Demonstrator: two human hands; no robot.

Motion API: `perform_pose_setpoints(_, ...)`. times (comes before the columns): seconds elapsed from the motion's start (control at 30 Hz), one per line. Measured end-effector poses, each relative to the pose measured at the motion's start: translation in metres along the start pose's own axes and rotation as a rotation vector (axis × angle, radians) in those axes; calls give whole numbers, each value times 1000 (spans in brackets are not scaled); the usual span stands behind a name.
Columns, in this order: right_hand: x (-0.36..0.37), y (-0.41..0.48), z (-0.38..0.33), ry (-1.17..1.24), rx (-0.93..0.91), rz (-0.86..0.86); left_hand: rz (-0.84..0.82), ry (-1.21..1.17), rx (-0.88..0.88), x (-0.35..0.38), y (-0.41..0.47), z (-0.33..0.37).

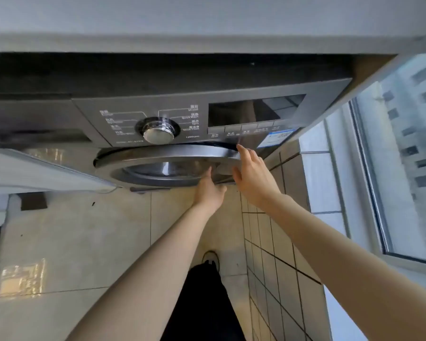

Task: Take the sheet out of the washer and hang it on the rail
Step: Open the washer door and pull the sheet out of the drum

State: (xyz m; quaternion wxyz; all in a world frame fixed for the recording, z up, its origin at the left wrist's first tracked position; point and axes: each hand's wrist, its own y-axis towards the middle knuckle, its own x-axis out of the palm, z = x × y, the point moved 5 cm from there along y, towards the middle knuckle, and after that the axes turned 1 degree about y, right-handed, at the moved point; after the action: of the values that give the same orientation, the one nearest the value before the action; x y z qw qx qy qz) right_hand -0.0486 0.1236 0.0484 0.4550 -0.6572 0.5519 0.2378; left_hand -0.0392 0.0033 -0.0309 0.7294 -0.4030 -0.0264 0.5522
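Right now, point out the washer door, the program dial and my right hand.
washer door [162, 156]: head view, on its grey rim.
program dial [158, 134]: head view, on its chrome cap.
right hand [252, 177]: head view, on the hand's middle.

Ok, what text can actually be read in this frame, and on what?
"Mixed": control panel, upper right of the dial.
"Quick Wash": just below that.
"Spin": below again.
"1200rpm": lower right of the dial.
Remaining panel labels, button captions and blue sticker: too blurred to read.

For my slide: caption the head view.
Left hand and right hand reach for the washer door at its right edge.
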Motion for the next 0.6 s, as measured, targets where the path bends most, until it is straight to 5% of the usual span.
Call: perform_pose_setpoints(0.6, 19, 13, 23, 79, -130, 237, 234, -7, 245, 23, 46, -14)
